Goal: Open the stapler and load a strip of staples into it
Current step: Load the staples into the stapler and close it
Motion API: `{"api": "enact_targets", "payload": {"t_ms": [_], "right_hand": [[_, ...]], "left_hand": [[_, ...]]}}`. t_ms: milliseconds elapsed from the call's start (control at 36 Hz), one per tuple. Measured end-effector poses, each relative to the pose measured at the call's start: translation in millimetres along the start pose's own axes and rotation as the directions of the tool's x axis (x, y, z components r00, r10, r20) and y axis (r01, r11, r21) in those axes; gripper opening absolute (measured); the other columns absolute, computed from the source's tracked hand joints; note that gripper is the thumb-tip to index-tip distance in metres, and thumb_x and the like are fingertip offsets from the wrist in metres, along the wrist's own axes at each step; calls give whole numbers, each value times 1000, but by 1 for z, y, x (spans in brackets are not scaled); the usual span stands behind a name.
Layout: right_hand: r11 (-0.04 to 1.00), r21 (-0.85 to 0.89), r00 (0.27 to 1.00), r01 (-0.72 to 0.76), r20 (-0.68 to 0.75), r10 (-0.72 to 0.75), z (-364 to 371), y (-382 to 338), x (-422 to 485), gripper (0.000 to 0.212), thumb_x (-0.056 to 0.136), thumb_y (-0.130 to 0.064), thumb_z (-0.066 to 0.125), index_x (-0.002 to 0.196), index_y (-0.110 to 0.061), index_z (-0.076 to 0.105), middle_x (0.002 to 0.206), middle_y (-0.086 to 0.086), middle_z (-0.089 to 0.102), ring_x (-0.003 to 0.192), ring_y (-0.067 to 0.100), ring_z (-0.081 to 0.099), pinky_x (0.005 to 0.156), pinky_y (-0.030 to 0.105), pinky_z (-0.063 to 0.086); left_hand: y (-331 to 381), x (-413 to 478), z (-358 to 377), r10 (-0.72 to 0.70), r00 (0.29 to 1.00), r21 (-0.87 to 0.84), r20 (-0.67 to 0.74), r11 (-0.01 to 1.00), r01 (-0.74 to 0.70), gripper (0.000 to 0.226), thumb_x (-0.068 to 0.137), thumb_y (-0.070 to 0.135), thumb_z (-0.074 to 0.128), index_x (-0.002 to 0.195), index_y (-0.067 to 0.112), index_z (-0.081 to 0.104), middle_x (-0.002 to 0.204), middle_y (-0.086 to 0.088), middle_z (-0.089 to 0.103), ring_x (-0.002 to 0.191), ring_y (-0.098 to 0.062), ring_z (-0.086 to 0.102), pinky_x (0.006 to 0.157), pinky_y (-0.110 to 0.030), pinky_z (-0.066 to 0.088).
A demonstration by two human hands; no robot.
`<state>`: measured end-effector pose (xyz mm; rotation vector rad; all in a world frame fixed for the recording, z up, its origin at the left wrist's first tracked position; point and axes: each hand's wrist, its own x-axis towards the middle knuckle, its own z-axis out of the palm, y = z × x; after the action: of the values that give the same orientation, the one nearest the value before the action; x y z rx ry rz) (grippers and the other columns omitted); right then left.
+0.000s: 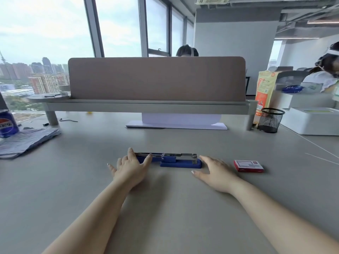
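A blue stapler [180, 163] lies opened out flat on the grey desk, its metal staple channel running along the top and its blue cover swung out to the left. My left hand [131, 166] rests over that left end with the fingers spread across the cover. My right hand [216, 173] lies flat and open on the desk just right of the stapler's base, holding nothing. A small red and white staple box [248, 166] sits shut on the desk to the right of my right hand.
A brown divider panel [156, 78] on a raised shelf crosses the back of the desk. A black mesh pen cup [270, 120] and white box [311, 121] stand back right. A blue can [7, 123] and crumpled cloth [27, 141] lie at the left. White paper [176, 123] lies under the shelf.
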<state>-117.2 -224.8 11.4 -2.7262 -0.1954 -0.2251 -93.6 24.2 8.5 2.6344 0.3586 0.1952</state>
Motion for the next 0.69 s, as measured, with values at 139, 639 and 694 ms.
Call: {"api": "enact_targets", "payload": {"t_ms": [139, 639, 694], "right_hand": [[999, -35, 1000, -13, 10, 13, 1, 2, -3, 63, 81, -62, 48, 134, -28, 37, 143, -7, 45, 134, 14, 36, 115, 39, 13], [985, 175, 997, 10, -83, 5, -19, 17, -15, 47, 86, -35, 59, 130, -23, 47, 137, 1, 52, 130, 18, 40, 107, 29, 32], [985, 170, 994, 19, -109, 0, -18, 18, -14, 46, 85, -36, 59, 128, -22, 49, 135, 2, 53, 128, 19, 42, 106, 30, 34]], "left_hand": [[4, 2, -10, 9, 997, -242, -72, 970, -26, 76, 86, 58, 40, 144, 17, 14, 135, -9, 52, 130, -33, 41, 115, -55, 7], [60, -34, 18, 706, 685, -257, -182, 638, -726, 79, 91, 33, 49, 146, 31, -8, 159, 12, 3, 145, -12, 9, 119, -46, 11], [56, -34, 25, 721, 683, -173, -115, 663, -729, 78, 91, 39, 47, 145, 31, -8, 157, 13, -1, 146, -12, 6, 119, -45, 8]]}}
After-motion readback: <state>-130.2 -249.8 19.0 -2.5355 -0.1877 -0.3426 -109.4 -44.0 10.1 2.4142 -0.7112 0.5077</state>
